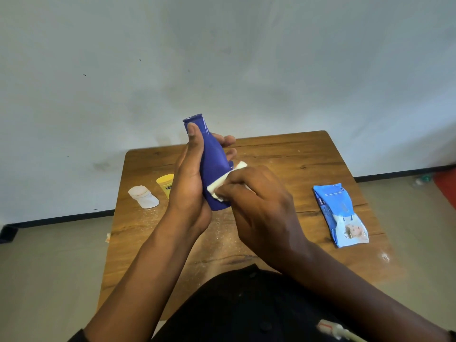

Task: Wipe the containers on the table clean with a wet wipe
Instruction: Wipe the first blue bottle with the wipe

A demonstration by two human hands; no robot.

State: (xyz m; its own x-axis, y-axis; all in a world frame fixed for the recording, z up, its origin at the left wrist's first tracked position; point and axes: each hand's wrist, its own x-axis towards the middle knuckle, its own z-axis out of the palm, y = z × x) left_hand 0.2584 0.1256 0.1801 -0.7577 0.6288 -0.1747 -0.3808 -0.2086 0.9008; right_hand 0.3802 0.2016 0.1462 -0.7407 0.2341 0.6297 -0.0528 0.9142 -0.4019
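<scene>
Wooden table (308, 156): blue bottle (212, 154), label unreadable.

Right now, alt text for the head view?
A left hand holds a blue bottle above a wooden table while the right hand rubs it with a white wipe. Yellow tube and white container lie left, wipes pack right.

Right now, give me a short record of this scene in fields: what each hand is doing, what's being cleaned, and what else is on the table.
left hand: left hand grips the blue bottle, held above the table, cap end away from the person
right hand: right hand presses a white wet wipe against the bottle's lower body
waiting containers: white container and yellow tube, lying at the left
wipes pack: blue wipes pack, lying at the right
surface: wooden table
</scene>
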